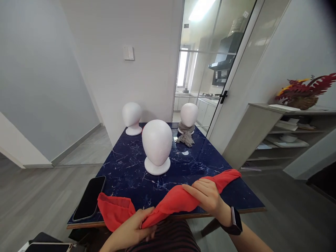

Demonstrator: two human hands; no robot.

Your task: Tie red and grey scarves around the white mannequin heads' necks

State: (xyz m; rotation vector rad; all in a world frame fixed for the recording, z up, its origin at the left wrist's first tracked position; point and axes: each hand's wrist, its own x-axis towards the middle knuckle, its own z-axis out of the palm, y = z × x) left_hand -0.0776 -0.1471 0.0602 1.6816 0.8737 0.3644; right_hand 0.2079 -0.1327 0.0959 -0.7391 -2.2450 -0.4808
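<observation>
Along the near edge of the bench [126, 164], the red scarf [173, 201] runs bunched from lower left to mid-right of frame, left hand [131, 229] closed on its lower part, right hand [207, 196] seemingly clasping it nearer the far tip.

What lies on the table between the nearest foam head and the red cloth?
Nothing: the head view shows only bare blue marbled tabletop between the foam head and the red cloth.
</observation>
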